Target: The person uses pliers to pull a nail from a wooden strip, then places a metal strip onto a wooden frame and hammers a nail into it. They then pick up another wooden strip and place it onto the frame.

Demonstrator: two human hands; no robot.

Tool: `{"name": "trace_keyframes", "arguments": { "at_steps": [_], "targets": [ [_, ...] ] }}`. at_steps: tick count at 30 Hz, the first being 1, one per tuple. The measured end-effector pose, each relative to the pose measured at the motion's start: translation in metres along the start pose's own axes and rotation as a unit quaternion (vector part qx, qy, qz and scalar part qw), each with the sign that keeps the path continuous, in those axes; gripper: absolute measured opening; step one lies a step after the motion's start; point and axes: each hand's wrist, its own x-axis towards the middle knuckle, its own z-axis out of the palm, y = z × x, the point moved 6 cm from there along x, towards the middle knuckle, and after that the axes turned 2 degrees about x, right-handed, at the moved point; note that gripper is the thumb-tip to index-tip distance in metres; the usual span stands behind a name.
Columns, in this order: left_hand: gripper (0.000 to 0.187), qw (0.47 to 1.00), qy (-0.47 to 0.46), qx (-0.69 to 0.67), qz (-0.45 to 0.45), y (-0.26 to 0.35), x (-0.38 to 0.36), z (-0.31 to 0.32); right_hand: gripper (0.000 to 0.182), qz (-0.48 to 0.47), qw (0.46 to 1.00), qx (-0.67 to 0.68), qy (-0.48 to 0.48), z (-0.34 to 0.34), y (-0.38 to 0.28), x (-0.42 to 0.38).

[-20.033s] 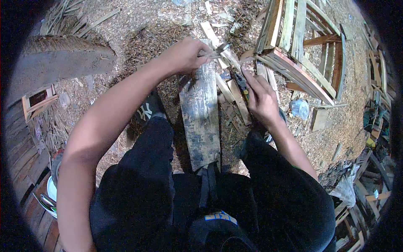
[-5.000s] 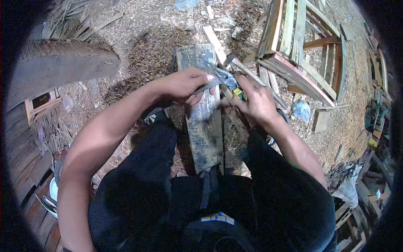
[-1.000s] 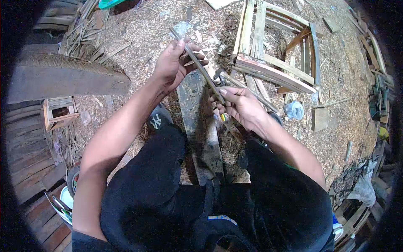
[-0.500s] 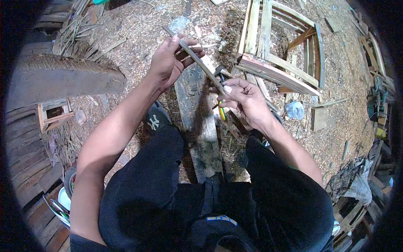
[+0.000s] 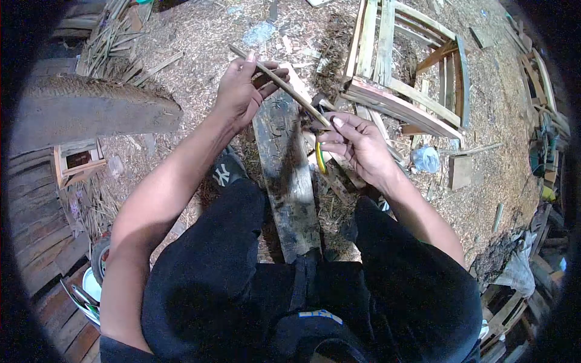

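A thin wooden strip (image 5: 284, 87) slants from upper left to lower right between my two hands, above a worn plank (image 5: 284, 163). My left hand (image 5: 241, 91) grips it near its upper end, thumb on top. At its lower end my right hand (image 5: 360, 145) pinches it between thumb and fingers. Just left of my right hand's lower fingers is a yellow and green handle (image 5: 321, 158). The dark head of a tool (image 5: 323, 103), probably a hammer, shows behind the strip's lower part.
A slatted wooden frame (image 5: 417, 103) stands at the upper right. A thick beam (image 5: 97, 115) reaches in from the left, with a small wooden box (image 5: 78, 162) below it. A clear plastic bag (image 5: 425, 159) and a wood block (image 5: 460, 172) lie on the right.
The strip has tilted slightly, its upper end lower and further left. My right hand has shifted a little, and more of the yellow and green handle shows.
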Motion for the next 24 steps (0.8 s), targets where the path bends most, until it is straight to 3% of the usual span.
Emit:
{"name": "trace_keyframes", "arguments": {
  "at_steps": [11,19,22,24],
  "targets": [
    [0.037,0.999,-0.042,0.001,0.000,-0.001,-0.004,0.010,0.038,-0.017,0.998,-0.055,0.026,-0.004,0.002,0.000],
    [0.046,0.993,-0.094,0.072,0.009,0.004,-0.003,0.015,0.026,-0.014,0.989,-0.118,0.086,-0.012,-0.001,-0.001],
    [0.040,0.993,-0.080,0.091,0.014,0.009,-0.004,0.016,0.027,-0.027,0.987,-0.148,0.063,-0.006,-0.002,-0.005],
    [0.039,0.991,-0.064,0.113,0.009,0.009,-0.002,0.014,0.040,-0.029,0.980,-0.194,0.014,-0.001,0.001,-0.006]
  ]
}}
